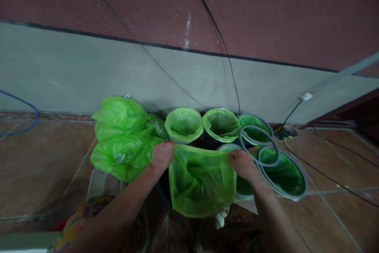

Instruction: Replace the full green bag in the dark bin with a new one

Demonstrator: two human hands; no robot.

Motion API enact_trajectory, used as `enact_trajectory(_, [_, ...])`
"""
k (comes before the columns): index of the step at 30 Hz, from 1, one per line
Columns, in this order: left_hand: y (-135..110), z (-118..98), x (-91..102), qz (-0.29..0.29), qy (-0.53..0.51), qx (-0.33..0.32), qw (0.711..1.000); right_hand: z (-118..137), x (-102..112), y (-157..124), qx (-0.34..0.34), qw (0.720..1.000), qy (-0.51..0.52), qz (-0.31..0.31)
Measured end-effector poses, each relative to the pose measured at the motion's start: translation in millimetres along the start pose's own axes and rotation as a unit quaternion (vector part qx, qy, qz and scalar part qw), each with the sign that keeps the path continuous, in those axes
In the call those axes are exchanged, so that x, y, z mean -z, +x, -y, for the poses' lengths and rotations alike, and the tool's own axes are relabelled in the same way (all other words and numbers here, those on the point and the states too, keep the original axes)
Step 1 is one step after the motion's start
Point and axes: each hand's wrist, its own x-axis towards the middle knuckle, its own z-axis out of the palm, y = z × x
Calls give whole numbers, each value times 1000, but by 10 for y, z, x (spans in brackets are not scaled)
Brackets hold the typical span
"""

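My left hand (163, 153) is closed on the left top corner of a green trash bag (204, 182). Pinching the opposite corner, my right hand (242, 162) keeps the bag's rim stretched wide between them. The bag hangs down into a bin that it mostly hides. Close by my right hand is a loose grey ring (276, 148); whether the hand touches it, I cannot tell. Behind the bag stand two bins lined in green, a left one (184, 124) and a right one (222, 124).
Full green bags (121, 142) are piled at the left by the wall. More lined bins with grey rims stand on the right, one large bin (282, 172) at the front. A black cable (325, 178) crosses the tiles, and a blue hose (34, 111) curves at far left.
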Motion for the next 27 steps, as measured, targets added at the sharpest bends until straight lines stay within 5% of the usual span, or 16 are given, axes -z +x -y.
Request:
enact_trajectory(3, [9, 14, 48, -17, -4, 9, 1000, -59, -51, -17, -7, 999, 17, 43])
enact_trajectory(5, [0, -19, 56, -23, -9, -2, 1000, 27, -128, -37, 5, 999, 46, 20])
enact_trajectory(10, [-42, -175, -9, -29, -35, -52, 998, 505, -330, -48, 120, 983, 117, -77])
enact_trajectory(15, [-64, -234, -119, -32, -66, -103, 992, 834, -487, -53, 174, 970, 152, -70])
enact_trajectory(20, [-80, -190, -214, 14, -52, -99, 994, 810, -511, -32, 135, 968, 195, -84])
enact_trajectory(27, [-4, 77, -347, 90, -84, 5, 992, 529, -555, 121, 47, 971, 227, -59])
